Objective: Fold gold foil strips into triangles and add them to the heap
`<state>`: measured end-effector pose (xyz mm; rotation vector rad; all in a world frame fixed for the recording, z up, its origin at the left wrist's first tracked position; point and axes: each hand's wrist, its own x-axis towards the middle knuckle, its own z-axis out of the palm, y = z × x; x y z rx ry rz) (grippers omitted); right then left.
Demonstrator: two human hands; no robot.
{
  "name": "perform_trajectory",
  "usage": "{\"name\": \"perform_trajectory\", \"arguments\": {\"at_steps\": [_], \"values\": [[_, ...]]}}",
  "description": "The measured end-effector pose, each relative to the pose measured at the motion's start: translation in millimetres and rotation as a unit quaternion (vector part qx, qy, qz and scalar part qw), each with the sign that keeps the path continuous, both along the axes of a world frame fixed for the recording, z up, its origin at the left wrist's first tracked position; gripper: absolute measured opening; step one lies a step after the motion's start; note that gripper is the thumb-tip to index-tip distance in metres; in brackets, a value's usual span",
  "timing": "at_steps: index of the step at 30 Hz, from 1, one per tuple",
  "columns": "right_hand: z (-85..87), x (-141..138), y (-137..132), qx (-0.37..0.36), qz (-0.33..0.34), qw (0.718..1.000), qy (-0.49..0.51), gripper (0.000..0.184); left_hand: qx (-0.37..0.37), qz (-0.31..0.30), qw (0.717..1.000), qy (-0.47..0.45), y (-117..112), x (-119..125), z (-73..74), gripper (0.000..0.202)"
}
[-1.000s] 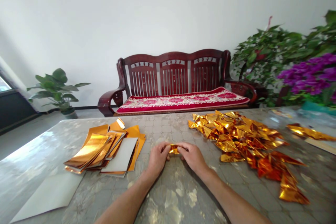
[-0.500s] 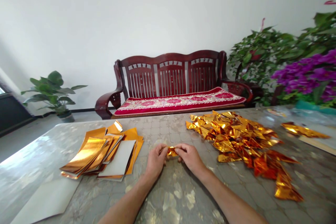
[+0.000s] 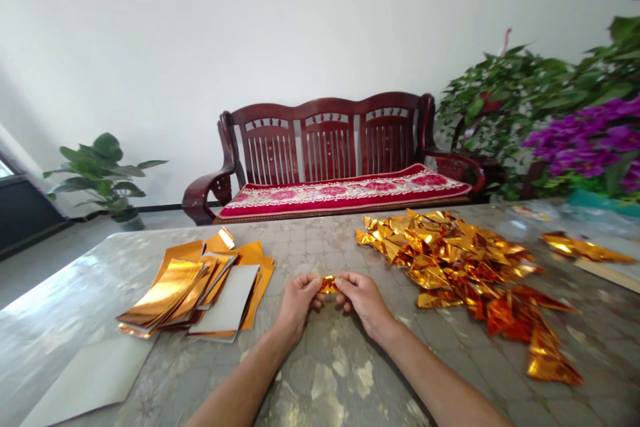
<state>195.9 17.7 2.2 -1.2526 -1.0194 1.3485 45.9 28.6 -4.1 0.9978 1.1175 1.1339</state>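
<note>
The left hand (image 3: 297,303) and right hand (image 3: 363,300) are closed, pinching a small gold foil piece (image 3: 329,285) between them over the table (image 3: 340,373), with a large heap of folded foil (image 3: 450,260) to the right and a stack of flat sheets (image 3: 165,287) still unfolded to the left.

A dark red wooden settee (image 3: 325,140) is set against a white wall (image 3: 200,33) at upper centre, and a red floral cushion (image 3: 345,200) is laid along its seat. A potted green plant (image 3: 103,173) stands on the floor at centre left, with a window (image 3: 5,170) at the left edge. Leafy foliage (image 3: 500,100) and purple flowers (image 3: 585,143) are massed at the right.
</note>
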Motion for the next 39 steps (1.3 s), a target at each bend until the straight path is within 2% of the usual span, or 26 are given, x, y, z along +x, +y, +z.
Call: {"name": "perform_trajectory", "arguments": {"at_steps": [10, 19, 26, 31, 39], "values": [[3.7, -4.0, -2.6, 0.000, -0.026, 0.999, 0.026, 0.029, 0.000, 0.024, 0.999, -0.030, -5.0, 4.8, 1.3, 0.051], [0.3, -9.0, -3.6, -0.003, -0.031, 0.998, 0.047, 0.033, 0.014, 0.032, 0.998, -0.043, -6.1, 6.8, -4.1, 0.051], [3.2, -7.2, -4.9, 0.001, -0.026, 0.999, 0.033, 0.033, 0.020, 0.045, 0.998, -0.038, -7.4, 10.1, -2.7, 0.046], [0.8, -7.1, -4.5, 0.028, -0.023, 0.999, 0.003, 0.028, 0.051, 0.049, 0.997, 0.029, -5.3, 8.6, -7.0, 0.033], [-7.6, -7.1, -0.4, 0.068, -0.030, 0.987, -0.145, 0.017, 0.115, 0.064, 0.970, 0.203, -4.9, 6.2, -10.9, 0.013]]}}
